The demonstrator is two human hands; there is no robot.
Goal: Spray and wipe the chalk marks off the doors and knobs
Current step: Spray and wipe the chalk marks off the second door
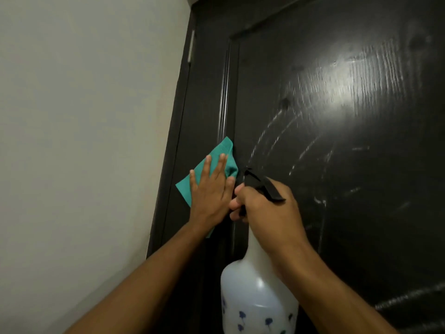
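Left hand (212,189): my fingers (207,165) are straight and slightly spread, palm flat on the green cloth (216,156), pressing it against the left stile of the dark door (349,165). Thumb lies out to the right, at the edge of the cloth. Cloth is folded, one corner pointing up along the moulding, another sticking out left of my hand, a bit showing below the wrist.

Right hand (265,206): fingers curled tight round the neck of the spray bottle (255,292), clamped just under the black spray head (262,185). Whether a finger is on the trigger, cannot tell. Nozzle points up and left, close to the cloth. Bottle is translucent white with small blue printed motifs near the bottom, hanging upright below my fist, in front of the door.

Door: glossy, near black, wood grain visible under a bright light reflection at upper right. White chalk marks (277,138) arc across the panel right of the spray head, smeared and faint; shorter streaks further right and low at the right edge. Pale wall (84,141) to the left.
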